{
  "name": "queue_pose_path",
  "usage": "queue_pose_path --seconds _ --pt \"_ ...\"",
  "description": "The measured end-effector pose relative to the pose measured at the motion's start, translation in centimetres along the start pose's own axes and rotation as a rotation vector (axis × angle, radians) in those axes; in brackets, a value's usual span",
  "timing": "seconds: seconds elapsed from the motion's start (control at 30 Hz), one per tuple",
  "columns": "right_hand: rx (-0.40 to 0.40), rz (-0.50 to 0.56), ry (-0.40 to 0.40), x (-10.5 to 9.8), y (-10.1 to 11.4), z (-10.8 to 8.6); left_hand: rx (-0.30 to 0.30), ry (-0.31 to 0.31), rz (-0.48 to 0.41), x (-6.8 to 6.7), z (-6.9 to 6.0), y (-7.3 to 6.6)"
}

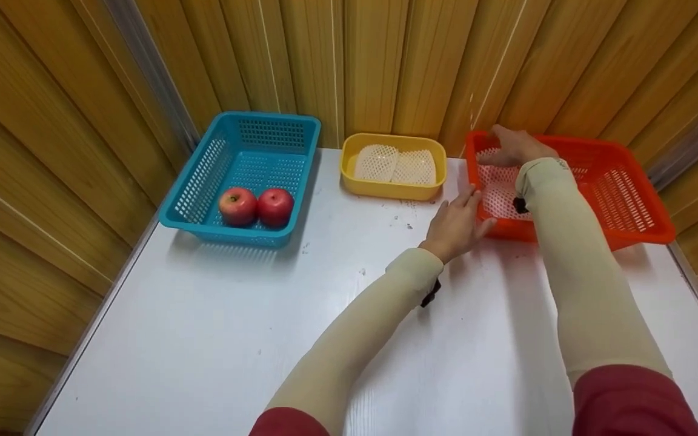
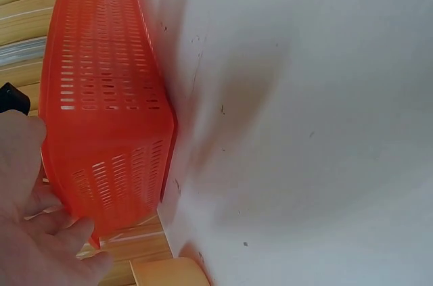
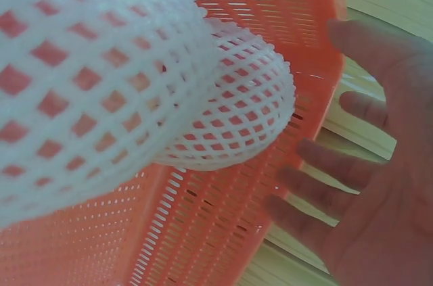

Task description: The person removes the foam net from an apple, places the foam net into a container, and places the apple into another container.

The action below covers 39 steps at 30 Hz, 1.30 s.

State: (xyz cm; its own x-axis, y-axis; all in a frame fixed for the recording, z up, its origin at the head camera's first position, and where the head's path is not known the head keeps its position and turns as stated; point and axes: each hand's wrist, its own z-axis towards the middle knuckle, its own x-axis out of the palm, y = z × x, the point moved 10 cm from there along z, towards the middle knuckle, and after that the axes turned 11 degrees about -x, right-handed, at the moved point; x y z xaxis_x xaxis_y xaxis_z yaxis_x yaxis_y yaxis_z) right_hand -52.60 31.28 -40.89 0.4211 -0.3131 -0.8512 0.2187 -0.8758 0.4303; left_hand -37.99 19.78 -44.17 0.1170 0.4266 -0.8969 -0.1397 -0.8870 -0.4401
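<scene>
A red-orange basket [image 1: 615, 200] at the right holds white foam nets [image 1: 502, 197] in its left part; the right wrist view shows two rounded nets [image 3: 237, 100] with red between the mesh. The right hand [image 1: 515, 148] is over the basket's back left corner, fingers apart in the right wrist view, beside the nets and gripping nothing. At the basket's front left corner is the left hand [image 1: 455, 225], its fingers spread along the outside of the rim; in the left wrist view this hand [image 2: 40, 218] lies beside the basket wall [image 2: 108, 124]. Whether it touches the rim is unclear.
Two red apples [image 1: 238, 206] sit in the front of a blue basket [image 1: 173, 200] at the left. Between the baskets, a yellow container [image 1: 385, 191] holds two white foam nets [image 1: 377, 162]. Wood-panelled walls [image 1: 373, 66] border the white table [image 1: 216, 339] behind and at the sides.
</scene>
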Motion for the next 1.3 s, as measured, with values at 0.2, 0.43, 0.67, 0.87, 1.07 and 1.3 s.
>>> queue_pose_path --seconds 0.2,0.43,0.67,0.87,1.07,1.3 --pt "0.041 -0.003 0.019 0.5 -0.9 0.2 0.014 -0.010 0.032 0.0 0.0 -0.1" --pt "0.110 0.023 0.047 1.4 -1.8 -0.6 0.003 0.004 0.023 0.3 0.1 0.0" --pt "0.156 0.067 0.066 2.1 -0.8 -2.2 0.015 -0.001 0.005 0.2 0.1 -0.1" --pt "0.226 0.209 0.058 2.6 -0.7 -3.4 0.022 -0.008 0.008 0.2 0.1 -0.1" --pt "0.203 0.148 0.064 2.8 -0.7 -3.1 0.031 -0.016 0.031 0.2 0.0 -0.1" --pt "0.229 0.269 0.044 3.1 -1.0 -3.0 0.019 -0.002 0.044 0.4 0.2 0.1"
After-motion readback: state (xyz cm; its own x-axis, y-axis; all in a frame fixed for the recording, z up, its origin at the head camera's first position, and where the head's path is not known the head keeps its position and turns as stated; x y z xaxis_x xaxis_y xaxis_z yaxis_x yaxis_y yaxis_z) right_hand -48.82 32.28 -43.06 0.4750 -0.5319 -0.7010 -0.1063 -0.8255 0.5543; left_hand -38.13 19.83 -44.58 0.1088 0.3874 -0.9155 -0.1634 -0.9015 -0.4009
